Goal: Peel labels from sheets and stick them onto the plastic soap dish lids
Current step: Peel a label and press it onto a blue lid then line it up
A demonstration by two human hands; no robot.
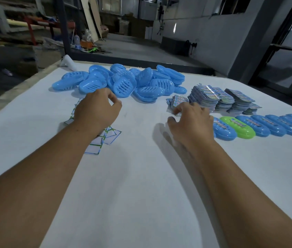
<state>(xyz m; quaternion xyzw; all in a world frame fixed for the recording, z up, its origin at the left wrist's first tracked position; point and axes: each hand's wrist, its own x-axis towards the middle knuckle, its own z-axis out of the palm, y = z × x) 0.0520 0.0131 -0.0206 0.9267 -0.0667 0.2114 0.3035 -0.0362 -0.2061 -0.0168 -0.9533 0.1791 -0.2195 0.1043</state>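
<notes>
Beyond the hands we see a white table (141, 176) with a pale wooden edge (13, 90) on its left side. At the far left corner, past the left hand, lies a white cone-shaped object (68, 62). Farther off, beyond the table, a dark upright post (64, 25) rises, with an orange box (86, 44) and a plastic bottle (77, 41) near its foot. A grey wall (222, 42) runs off far beyond the right hand.

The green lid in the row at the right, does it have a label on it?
Yes, the green lid carries a colourful label strip along its top.
</notes>
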